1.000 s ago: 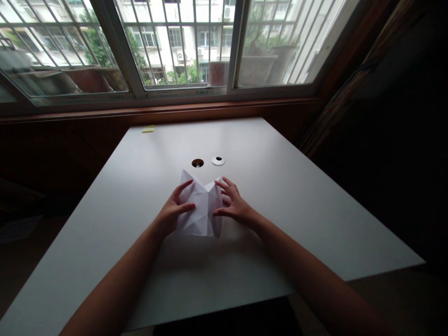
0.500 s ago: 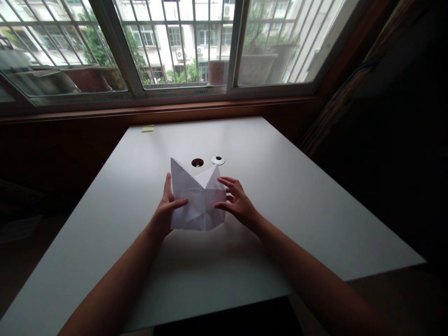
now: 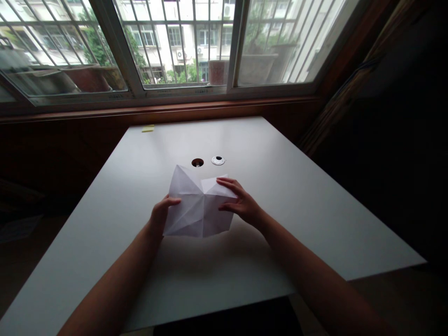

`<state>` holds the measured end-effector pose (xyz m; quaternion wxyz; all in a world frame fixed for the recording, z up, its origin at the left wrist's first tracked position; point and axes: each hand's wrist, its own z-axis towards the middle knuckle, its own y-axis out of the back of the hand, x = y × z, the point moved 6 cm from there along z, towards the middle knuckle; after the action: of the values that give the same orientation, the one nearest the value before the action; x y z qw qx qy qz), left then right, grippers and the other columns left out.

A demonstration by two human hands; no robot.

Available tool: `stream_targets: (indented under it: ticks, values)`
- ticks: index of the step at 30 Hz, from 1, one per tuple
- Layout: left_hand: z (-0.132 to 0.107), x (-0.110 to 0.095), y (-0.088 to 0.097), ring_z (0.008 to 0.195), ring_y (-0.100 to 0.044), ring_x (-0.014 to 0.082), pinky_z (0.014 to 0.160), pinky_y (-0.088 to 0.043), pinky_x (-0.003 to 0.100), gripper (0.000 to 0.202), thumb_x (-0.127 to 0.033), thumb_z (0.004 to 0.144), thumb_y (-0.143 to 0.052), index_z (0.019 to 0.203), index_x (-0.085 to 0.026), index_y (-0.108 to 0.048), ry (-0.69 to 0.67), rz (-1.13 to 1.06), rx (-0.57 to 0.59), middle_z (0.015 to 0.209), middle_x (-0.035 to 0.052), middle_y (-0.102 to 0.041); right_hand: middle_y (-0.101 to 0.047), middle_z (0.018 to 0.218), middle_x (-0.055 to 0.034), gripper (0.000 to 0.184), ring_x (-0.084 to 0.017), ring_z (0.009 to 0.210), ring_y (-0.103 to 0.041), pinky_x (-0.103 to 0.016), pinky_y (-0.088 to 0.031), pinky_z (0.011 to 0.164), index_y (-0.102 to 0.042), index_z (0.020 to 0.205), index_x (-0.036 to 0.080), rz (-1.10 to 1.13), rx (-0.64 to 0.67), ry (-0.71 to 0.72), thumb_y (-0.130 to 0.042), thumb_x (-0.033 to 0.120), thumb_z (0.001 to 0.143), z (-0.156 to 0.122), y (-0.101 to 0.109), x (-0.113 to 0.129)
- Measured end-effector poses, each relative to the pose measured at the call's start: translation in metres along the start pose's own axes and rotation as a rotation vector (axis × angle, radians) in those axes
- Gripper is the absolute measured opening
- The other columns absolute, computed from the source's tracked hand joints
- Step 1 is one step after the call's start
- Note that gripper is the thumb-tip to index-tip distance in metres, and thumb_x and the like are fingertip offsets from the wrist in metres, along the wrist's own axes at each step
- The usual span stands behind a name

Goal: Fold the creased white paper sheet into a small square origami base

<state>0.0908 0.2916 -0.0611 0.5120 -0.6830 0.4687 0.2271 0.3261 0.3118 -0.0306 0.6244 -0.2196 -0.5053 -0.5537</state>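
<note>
A creased sheet of white paper (image 3: 191, 212) is held up over the white table (image 3: 297, 210), with fold lines meeting near its middle. My left hand (image 3: 161, 212) grips its left edge, thumb on the near face and the other fingers hidden behind. At the right edge, my right hand (image 3: 241, 200) has the paper between its thumb and fingers. The upper left corner stands up as a point, and the upper right part is bent back under my right fingers.
A round cable hole (image 3: 197, 162) and a white round cover (image 3: 218, 160) lie beyond the paper. A yellow strip (image 3: 148, 128) is at the table's far left corner. Behind the table is a barred window (image 3: 182, 46).
The paper has spread wider and flatter, and its upper points have sunk. My left hand has shifted a little left, my right hand a little right.
</note>
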Motion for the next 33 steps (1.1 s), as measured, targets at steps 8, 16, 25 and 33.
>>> stream_targets:
  ticks: [8, 16, 25, 33]
  values:
    - [0.001, 0.010, 0.005, 0.089, -0.070, 0.0356, 0.071, -0.058, 0.044, 0.044, -0.024, 0.059, -0.065, 0.102, -0.019, -0.071, 0.119, -0.084, 0.086, 0.085, 0.0068, -0.075, -0.040, 0.149, -0.0044, 0.066, -0.028, 0.141, -0.035, -0.047, -0.040, 0.111, -0.053, 0.136, 0.039, 0.018, 0.035, -0.021, -0.078, 0.043, 0.075, 0.000, 0.002, -0.006]
    - [0.006, 0.015, 0.009, 0.071, -0.069, 0.0309, 0.060, -0.055, 0.039, 0.038, -0.022, 0.057, -0.064, 0.094, -0.015, -0.071, 0.149, -0.065, 0.024, 0.072, 0.0080, -0.072, -0.042, 0.148, -0.0065, 0.076, -0.027, 0.140, -0.037, -0.050, -0.029, 0.117, -0.049, 0.139, 0.038, -0.078, 0.071, 0.049, -0.082, 0.042, 0.071, 0.000, -0.011, -0.005]
    - [0.009, 0.005, -0.007, 0.073, -0.068, 0.0262, 0.065, -0.054, 0.034, 0.045, -0.007, 0.054, -0.059, 0.098, -0.010, -0.067, -0.116, -0.039, 0.179, 0.084, 0.0086, -0.074, -0.042, 0.149, -0.0058, 0.078, -0.028, 0.139, -0.038, -0.050, -0.036, 0.114, -0.048, 0.139, 0.039, -0.029, 0.082, 0.057, -0.083, 0.041, 0.069, -0.001, -0.021, -0.007]
    - [0.008, 0.000, -0.019, 0.103, -0.066, 0.0303, 0.084, -0.054, 0.039, 0.059, -0.012, 0.070, -0.065, 0.128, -0.016, -0.054, -0.222, -0.089, 0.259, 0.114, 0.0115, -0.069, -0.040, 0.150, -0.0047, 0.077, -0.027, 0.140, -0.037, -0.049, -0.035, 0.115, -0.048, 0.139, 0.040, -0.053, 0.074, 0.049, -0.083, 0.037, 0.070, -0.002, -0.017, -0.006]
